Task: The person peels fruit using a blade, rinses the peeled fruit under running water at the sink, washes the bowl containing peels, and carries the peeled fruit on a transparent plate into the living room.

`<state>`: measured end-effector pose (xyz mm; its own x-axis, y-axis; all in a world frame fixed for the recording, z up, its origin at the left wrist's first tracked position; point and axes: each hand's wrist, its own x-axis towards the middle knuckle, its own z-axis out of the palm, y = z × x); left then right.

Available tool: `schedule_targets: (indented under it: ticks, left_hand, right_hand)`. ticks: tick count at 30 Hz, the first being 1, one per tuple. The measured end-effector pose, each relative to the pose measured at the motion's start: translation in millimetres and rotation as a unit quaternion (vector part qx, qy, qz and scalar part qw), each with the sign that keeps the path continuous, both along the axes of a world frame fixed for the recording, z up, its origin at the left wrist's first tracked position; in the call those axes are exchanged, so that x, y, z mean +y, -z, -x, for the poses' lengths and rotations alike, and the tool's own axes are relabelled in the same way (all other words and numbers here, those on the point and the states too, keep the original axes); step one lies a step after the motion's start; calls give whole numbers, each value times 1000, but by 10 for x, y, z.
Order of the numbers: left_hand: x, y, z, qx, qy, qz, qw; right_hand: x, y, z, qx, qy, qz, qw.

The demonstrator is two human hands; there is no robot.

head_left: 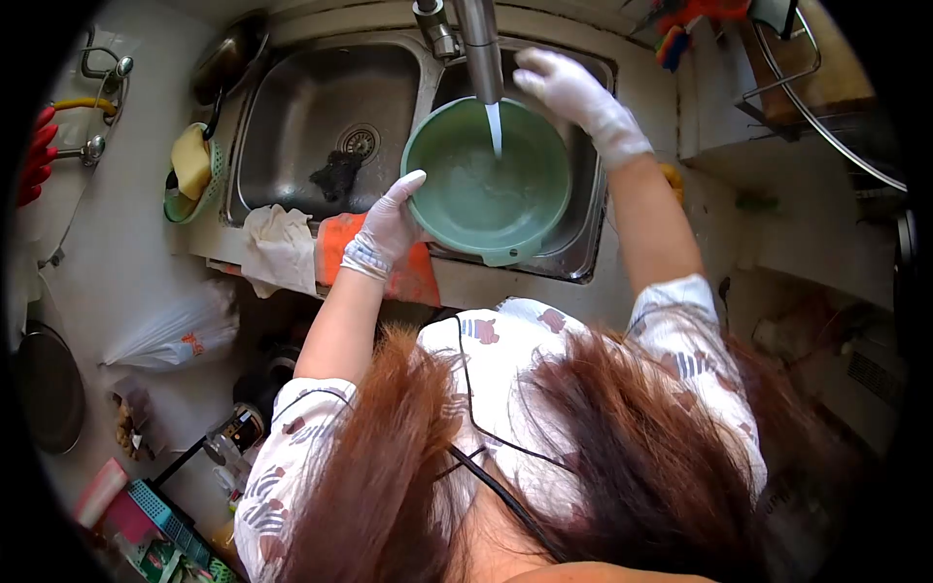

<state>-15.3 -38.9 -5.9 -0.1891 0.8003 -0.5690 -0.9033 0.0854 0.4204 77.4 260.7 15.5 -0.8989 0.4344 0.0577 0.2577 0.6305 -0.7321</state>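
A green plastic basin [447, 209] sits over the right bowl of the sink, with water in its bottom. Above it, the metal faucet [479, 49] pours a stream of water [495, 131] into it. My left hand [392, 222], in a white glove, grips the basin's left rim, thumb on top and the other fingers mostly hidden beneath. My right hand [571, 95], gloved too, is raised beyond the basin's far right side, just right of the faucet. Its fingers are stretched toward the faucet, apart from it, and hold nothing.
In the left sink bowl [292, 107] a dark scrubber [337, 175] lies by the drain. A white cloth [279, 248] and an orange cloth [416, 277] hang over the front edge. A green basket [207, 189] with a yellow sponge [190, 160] stands left; a wire rack [826, 121] juts in right.
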Motion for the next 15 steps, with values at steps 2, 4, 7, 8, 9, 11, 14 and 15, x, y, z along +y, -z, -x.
schedule_targets:
  ticks: [2,4,7,8,9,11,14,15]
  left_hand:
    - [51,72,72,-25,6,8,1000]
    - [90,268,135,-38,22,19,999]
    - [117,347,141,-84,11,2,996]
    - [158,330,125,-101,10,-6,995]
    - [258,347,96,-77,0,-2,997]
    - [467,451,43,-54,61,55,995]
    - [527,148,-72,18,169,99,980]
    - [463,139,-12,39,215,125,968]
  right_hand:
    - [-260,-138,-395,-152,3,83,985]
    - [-542,-305,-605,-237,62,216,945]
    - [-663,-303,-493,-267,93,114,953]
    - [-591,-261,-444,-244,103,67,962]
    - [-506,-219,-419,-220,113,21,969]
    - [-328,-186,-488,-211,136,11,968]
    - [-271,-78,-940,-236,184,224,928]
    - [-422,-130,-1012,-249,188,251,916]
